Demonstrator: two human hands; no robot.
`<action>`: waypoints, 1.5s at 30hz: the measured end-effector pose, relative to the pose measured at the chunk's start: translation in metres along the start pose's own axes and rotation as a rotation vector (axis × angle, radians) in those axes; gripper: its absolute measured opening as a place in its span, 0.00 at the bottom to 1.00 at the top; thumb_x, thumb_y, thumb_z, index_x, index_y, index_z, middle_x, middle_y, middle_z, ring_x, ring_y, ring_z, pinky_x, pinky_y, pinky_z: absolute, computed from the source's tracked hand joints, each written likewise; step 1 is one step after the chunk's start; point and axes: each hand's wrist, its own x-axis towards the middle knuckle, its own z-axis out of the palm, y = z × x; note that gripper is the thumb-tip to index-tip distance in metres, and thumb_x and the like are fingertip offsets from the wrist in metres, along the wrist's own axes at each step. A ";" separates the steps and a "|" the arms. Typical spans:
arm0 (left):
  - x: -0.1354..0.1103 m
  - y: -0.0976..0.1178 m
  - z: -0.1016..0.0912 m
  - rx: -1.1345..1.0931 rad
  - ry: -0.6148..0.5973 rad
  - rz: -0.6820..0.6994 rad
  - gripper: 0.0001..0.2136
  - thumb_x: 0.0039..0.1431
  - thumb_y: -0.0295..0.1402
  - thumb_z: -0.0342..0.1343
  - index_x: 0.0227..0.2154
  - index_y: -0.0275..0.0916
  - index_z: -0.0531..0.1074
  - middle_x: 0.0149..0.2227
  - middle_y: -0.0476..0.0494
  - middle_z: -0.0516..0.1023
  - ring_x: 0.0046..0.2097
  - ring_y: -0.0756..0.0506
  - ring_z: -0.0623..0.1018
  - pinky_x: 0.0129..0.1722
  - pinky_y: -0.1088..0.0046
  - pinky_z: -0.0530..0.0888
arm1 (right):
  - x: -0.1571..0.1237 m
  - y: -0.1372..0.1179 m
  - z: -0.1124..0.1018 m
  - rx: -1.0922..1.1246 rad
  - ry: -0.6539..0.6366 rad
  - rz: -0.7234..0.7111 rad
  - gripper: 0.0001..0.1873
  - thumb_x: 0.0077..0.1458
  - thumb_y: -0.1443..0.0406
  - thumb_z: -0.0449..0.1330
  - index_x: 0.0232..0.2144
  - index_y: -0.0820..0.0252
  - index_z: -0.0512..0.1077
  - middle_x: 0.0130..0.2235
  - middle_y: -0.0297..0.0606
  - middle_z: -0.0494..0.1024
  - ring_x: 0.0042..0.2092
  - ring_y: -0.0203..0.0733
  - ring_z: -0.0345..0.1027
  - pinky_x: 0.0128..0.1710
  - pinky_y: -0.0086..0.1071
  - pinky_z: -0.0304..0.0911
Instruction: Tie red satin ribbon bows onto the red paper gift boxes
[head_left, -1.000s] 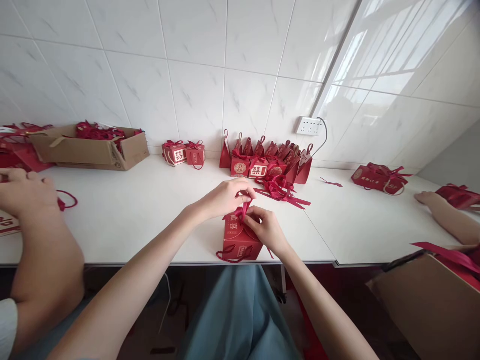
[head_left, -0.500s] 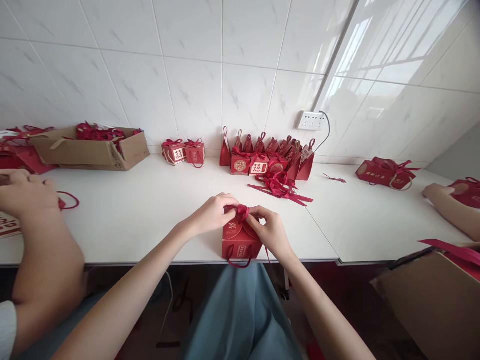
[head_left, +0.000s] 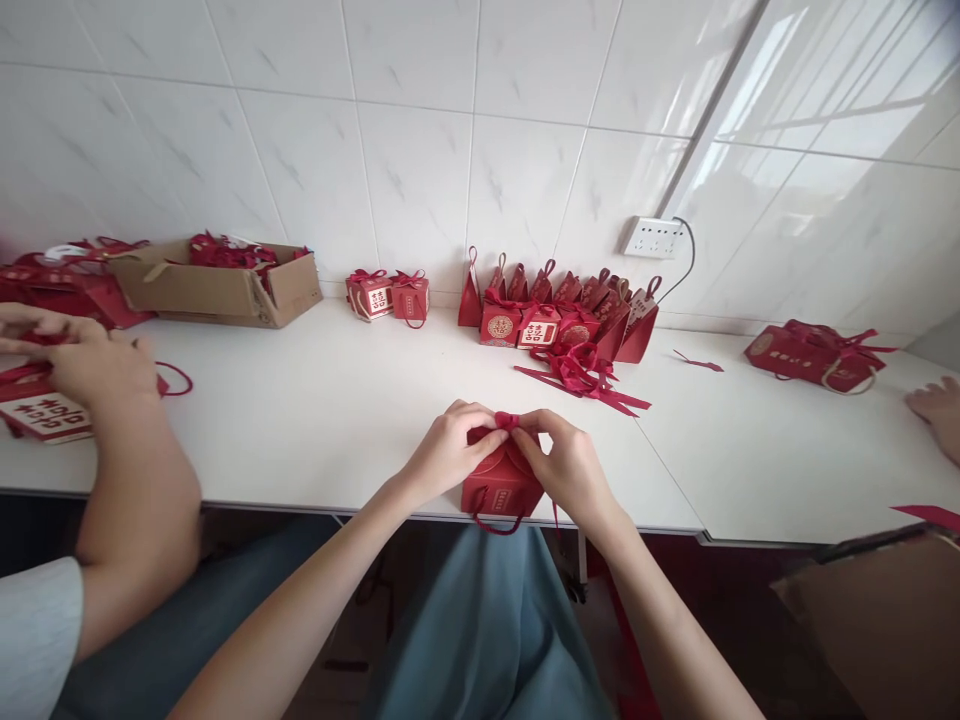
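Observation:
A small red gift box [head_left: 499, 492] with a cord handle hanging down its near side stands at the table's front edge. On its top sits a dark red ribbon bow [head_left: 508, 421]. My left hand [head_left: 459, 442] is closed on the bow's left part, thumb and fingers pinched. From the other side my right hand [head_left: 561, 452] pinches the bow's right part, its thumb near the left one. Both hands hide much of the box top and the knot. A thin ribbon end hangs by the box's right side.
Loose red ribbons [head_left: 581, 375] lie behind the box, before a group of finished red boxes [head_left: 540, 325]. Two small boxes [head_left: 388, 297], a cardboard carton [head_left: 217, 290] and a power strip [head_left: 654, 238] are farther back. Co-workers' hands [head_left: 105, 365] show left and right.
The view has shifted slightly left. My left thumb has moved closer to the knot, and the bow looks flatter between my fingers. The co-worker's hand on the right has drawn back from a red box.

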 end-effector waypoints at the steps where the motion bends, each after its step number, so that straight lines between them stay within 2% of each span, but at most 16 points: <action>1: -0.001 0.000 0.000 -0.011 0.013 -0.013 0.05 0.57 0.31 0.52 0.29 0.40 0.72 0.35 0.48 0.77 0.41 0.46 0.73 0.43 0.69 0.71 | 0.000 0.000 -0.001 -0.011 -0.007 -0.004 0.07 0.55 0.67 0.52 0.31 0.57 0.71 0.33 0.36 0.78 0.35 0.40 0.72 0.35 0.32 0.65; 5: -0.002 0.002 0.001 -0.028 0.036 -0.064 0.04 0.55 0.30 0.53 0.30 0.40 0.72 0.33 0.48 0.75 0.39 0.47 0.74 0.41 0.70 0.72 | 0.002 0.001 -0.002 -0.067 -0.016 -0.012 0.07 0.55 0.68 0.52 0.31 0.57 0.70 0.33 0.36 0.78 0.34 0.40 0.72 0.34 0.32 0.65; 8: -0.001 0.004 0.000 -0.006 0.007 -0.095 0.04 0.54 0.29 0.53 0.31 0.40 0.72 0.33 0.48 0.74 0.38 0.47 0.74 0.39 0.70 0.71 | 0.002 0.001 -0.003 -0.065 -0.012 -0.023 0.06 0.55 0.68 0.52 0.31 0.57 0.70 0.33 0.36 0.78 0.35 0.40 0.72 0.35 0.32 0.65; 11: 0.001 0.006 -0.002 0.005 -0.063 -0.081 0.05 0.55 0.33 0.53 0.29 0.39 0.73 0.31 0.47 0.74 0.38 0.46 0.72 0.39 0.69 0.70 | 0.002 0.002 -0.002 -0.030 -0.006 -0.031 0.05 0.54 0.68 0.53 0.32 0.57 0.69 0.33 0.35 0.78 0.34 0.39 0.72 0.35 0.31 0.65; 14: 0.003 0.006 -0.002 -0.052 -0.086 -0.060 0.09 0.59 0.37 0.50 0.30 0.40 0.74 0.33 0.47 0.76 0.41 0.45 0.72 0.42 0.68 0.69 | 0.001 0.004 -0.002 -0.019 -0.007 -0.058 0.05 0.55 0.68 0.54 0.32 0.57 0.70 0.33 0.35 0.78 0.34 0.39 0.71 0.35 0.32 0.65; 17: 0.002 0.005 0.000 -0.145 -0.084 -0.099 0.11 0.60 0.36 0.49 0.31 0.40 0.75 0.37 0.46 0.75 0.44 0.45 0.72 0.45 0.68 0.68 | 0.002 0.006 -0.004 -0.026 -0.033 -0.104 0.06 0.56 0.69 0.53 0.33 0.57 0.70 0.34 0.35 0.77 0.36 0.40 0.70 0.36 0.32 0.65; 20: 0.001 0.004 0.002 -0.220 -0.076 -0.166 0.11 0.58 0.36 0.49 0.27 0.40 0.75 0.39 0.46 0.74 0.45 0.45 0.72 0.47 0.68 0.68 | 0.005 0.008 -0.005 -0.035 -0.062 -0.172 0.08 0.57 0.70 0.53 0.33 0.57 0.71 0.34 0.36 0.76 0.36 0.40 0.69 0.36 0.32 0.65; 25: 0.001 0.006 0.006 -0.255 -0.005 -0.247 0.15 0.57 0.38 0.49 0.19 0.39 0.71 0.36 0.46 0.73 0.44 0.45 0.72 0.47 0.69 0.67 | 0.005 0.010 -0.007 -0.041 -0.062 -0.240 0.07 0.57 0.71 0.54 0.34 0.56 0.70 0.33 0.36 0.75 0.36 0.40 0.69 0.38 0.34 0.65; 29: 0.001 0.008 0.008 -0.266 0.032 -0.264 0.17 0.57 0.38 0.48 0.16 0.39 0.68 0.35 0.46 0.73 0.42 0.45 0.72 0.45 0.69 0.67 | -0.003 0.006 -0.014 -0.078 0.040 -0.263 0.03 0.58 0.68 0.55 0.34 0.58 0.69 0.35 0.38 0.73 0.38 0.41 0.67 0.38 0.35 0.64; 33: 0.001 0.006 0.006 -0.269 0.036 -0.258 0.16 0.56 0.39 0.48 0.16 0.39 0.68 0.36 0.45 0.74 0.42 0.44 0.72 0.45 0.69 0.66 | -0.011 0.004 -0.015 -0.226 -0.034 -0.294 0.03 0.57 0.66 0.58 0.31 0.58 0.72 0.31 0.37 0.73 0.34 0.41 0.64 0.37 0.37 0.61; 37: 0.001 0.006 0.005 -0.275 0.032 -0.259 0.16 0.55 0.40 0.48 0.17 0.38 0.68 0.35 0.45 0.74 0.42 0.45 0.72 0.45 0.70 0.67 | -0.010 0.005 -0.008 -0.324 -0.011 -0.301 0.04 0.55 0.65 0.61 0.35 0.58 0.73 0.32 0.38 0.75 0.36 0.42 0.65 0.38 0.37 0.59; 40: 0.001 0.009 0.004 -0.199 0.028 -0.244 0.16 0.56 0.38 0.46 0.17 0.39 0.68 0.36 0.45 0.75 0.42 0.44 0.72 0.45 0.67 0.66 | -0.008 0.004 -0.005 -0.377 -0.014 -0.345 0.04 0.56 0.65 0.60 0.33 0.59 0.73 0.31 0.37 0.75 0.34 0.41 0.64 0.36 0.35 0.56; 42: 0.000 0.014 0.004 -0.042 0.049 -0.202 0.16 0.57 0.36 0.46 0.16 0.39 0.68 0.36 0.45 0.75 0.43 0.43 0.71 0.47 0.62 0.65 | -0.008 0.002 -0.006 -0.456 -0.020 -0.394 0.07 0.58 0.65 0.57 0.28 0.60 0.73 0.28 0.37 0.74 0.32 0.40 0.63 0.36 0.35 0.53; 45: -0.002 0.022 0.004 0.229 0.108 -0.069 0.16 0.58 0.33 0.46 0.16 0.39 0.68 0.36 0.45 0.74 0.42 0.43 0.70 0.46 0.58 0.63 | -0.007 -0.001 -0.009 -0.574 -0.019 -0.450 0.14 0.62 0.65 0.53 0.24 0.60 0.70 0.26 0.36 0.72 0.30 0.39 0.61 0.35 0.36 0.51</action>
